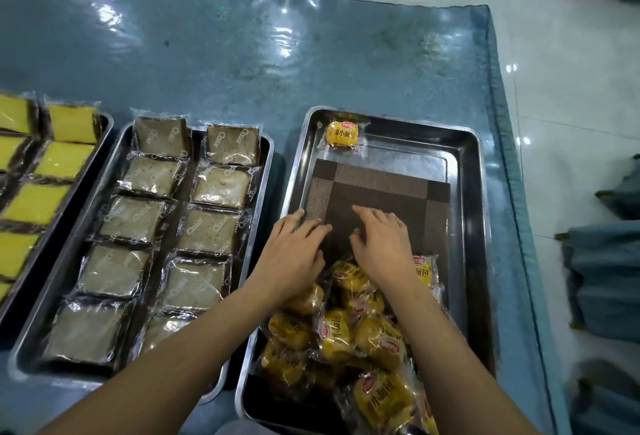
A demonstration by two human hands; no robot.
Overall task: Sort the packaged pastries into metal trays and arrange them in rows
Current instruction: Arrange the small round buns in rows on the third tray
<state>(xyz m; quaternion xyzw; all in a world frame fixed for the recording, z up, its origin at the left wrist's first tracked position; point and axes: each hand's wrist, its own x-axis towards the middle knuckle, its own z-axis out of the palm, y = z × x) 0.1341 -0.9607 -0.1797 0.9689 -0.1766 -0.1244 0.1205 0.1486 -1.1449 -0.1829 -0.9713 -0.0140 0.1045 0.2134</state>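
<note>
Both hands, left and right, laid flat, ungripping, on brown mat; teal plastic-covered table surrounded by white tiled floor.

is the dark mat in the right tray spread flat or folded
Spread flat: the dark mat lies open across the right tray, with both hands on it and buns covering its near end.

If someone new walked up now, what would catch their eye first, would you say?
Probably both hands, left and right, resting on the dark mat in the right-hand tray, above a jumbled heap of yellow bread packets. Next, the neat rows of brown cake packets in the middle tray.
</note>
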